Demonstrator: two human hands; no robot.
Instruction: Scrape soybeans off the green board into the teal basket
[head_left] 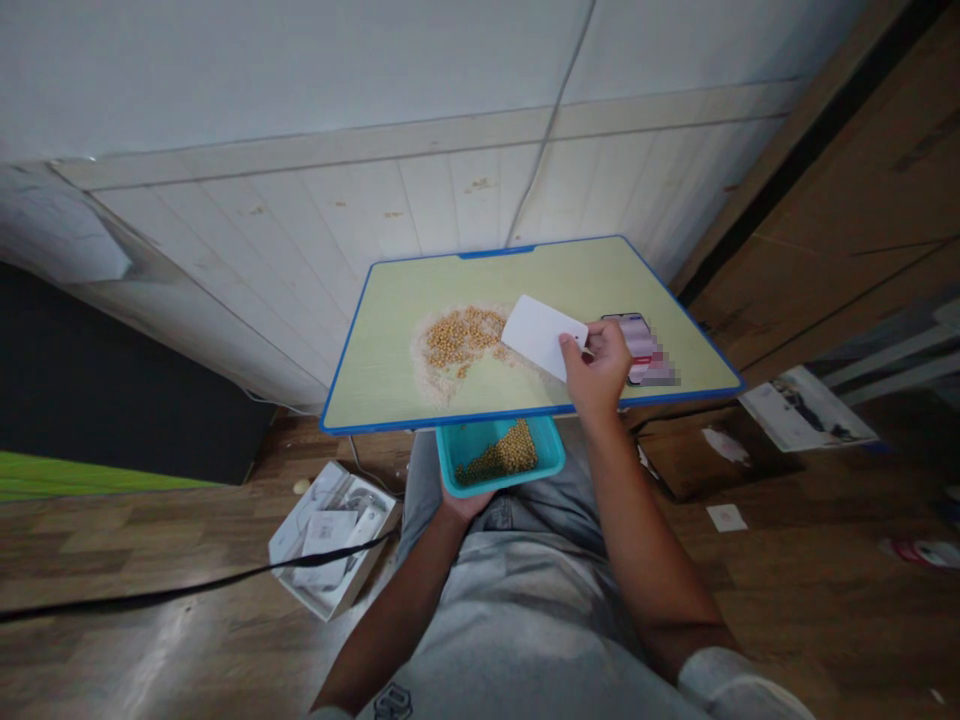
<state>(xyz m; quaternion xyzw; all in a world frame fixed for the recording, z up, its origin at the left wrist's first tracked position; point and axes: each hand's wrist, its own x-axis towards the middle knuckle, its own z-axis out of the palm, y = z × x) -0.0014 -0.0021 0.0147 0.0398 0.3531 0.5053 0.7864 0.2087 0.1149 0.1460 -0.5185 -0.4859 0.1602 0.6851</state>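
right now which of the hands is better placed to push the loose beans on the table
Probably the right hand: it holds the white card beside the beans on the table. The left hand supports the teal tray by the table's near edge.

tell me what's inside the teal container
Small round tan beans lie in the teal container, leaving part of its bottom bare. The bottom beneath them is covered; the table hides the far edge.

Round tan beans (459,335) lie on a rectangular blue-edged table (390,300), left of 1 flat white card (536,335) and 1 black-edged phone (631,330); nearer us, a rectangular teal tub (469,442) holds more.
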